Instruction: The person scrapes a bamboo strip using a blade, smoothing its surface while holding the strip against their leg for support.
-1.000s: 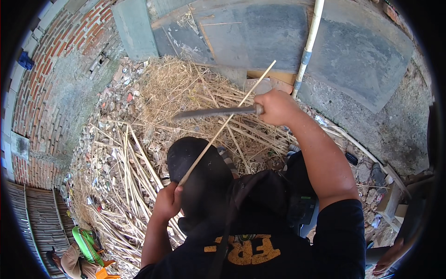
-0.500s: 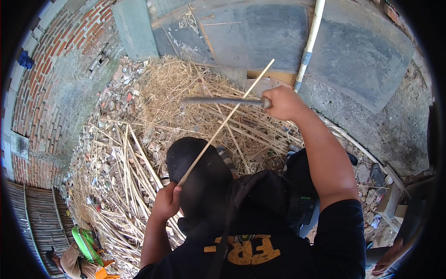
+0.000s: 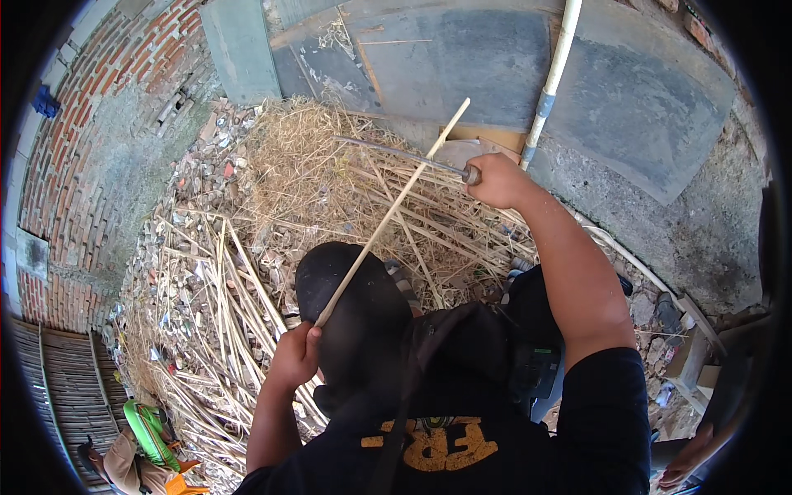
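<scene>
My left hand (image 3: 295, 356) is closed around the near end of a long, pale bamboo strip (image 3: 386, 216). The strip slants up and to the right, its far end free in the air. My right hand (image 3: 498, 180) grips the short handle of a machete (image 3: 394, 152), whose long thin blade points left. The blade crosses the strip near its far end, seemingly against it; exact contact is hard to tell. Below the strip lies a heap of dry shavings (image 3: 293, 157) with loose strips in it.
Many long cut strips (image 3: 227, 305) lie on the rubble at left. A brick wall (image 3: 82, 148) stands beyond them. Grey panels (image 3: 462, 62) and a white pipe (image 3: 554, 74) are at the back. Another person (image 3: 132, 462) is at lower left, and someone's hand (image 3: 689, 462) at lower right.
The machete's blade has tilted, its tip now further up the picture, and it is no longer blurred. The strip's far end has shifted slightly left. My left hand has barely moved.
</scene>
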The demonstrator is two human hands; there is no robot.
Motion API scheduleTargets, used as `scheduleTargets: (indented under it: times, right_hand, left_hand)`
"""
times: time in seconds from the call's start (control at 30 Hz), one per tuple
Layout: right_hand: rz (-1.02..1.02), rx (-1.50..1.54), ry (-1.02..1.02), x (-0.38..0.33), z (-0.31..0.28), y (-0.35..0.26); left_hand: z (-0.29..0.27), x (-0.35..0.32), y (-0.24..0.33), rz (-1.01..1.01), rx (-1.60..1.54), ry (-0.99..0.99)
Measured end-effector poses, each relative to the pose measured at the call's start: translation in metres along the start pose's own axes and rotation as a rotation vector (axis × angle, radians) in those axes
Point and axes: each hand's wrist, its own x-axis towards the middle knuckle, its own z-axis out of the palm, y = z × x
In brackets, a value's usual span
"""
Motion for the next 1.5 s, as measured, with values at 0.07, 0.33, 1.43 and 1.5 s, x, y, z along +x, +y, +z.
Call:
scheduleTargets:
  times: [0.07, 0.33, 1.43, 1.5]
  right_hand:
    - [-0.021, -0.063, 0.029, -0.003, 0.005, 0.003]
    - [-0.033, -0.122, -0.114, -0.013, -0.006, -0.036]
    - [-0.061, -0.3, 0.116, -0.016, -0.009, -0.002]
    - [-0.098, -0.304, -0.013, -0.023, -0.008, -0.031]
  left_hand:
    - [-0.003, 0.003, 0.003, -0.007, -0.021, -0.032]
    - [0.001, -0.002, 0.007, -0.056, 0.045, -0.017]
    - [-0.011, -0.031, 0.007, -0.073, 0.095, -0.065]
    - [-0.009, -0.037, 0.003, -0.108, 0.084, -0.074]
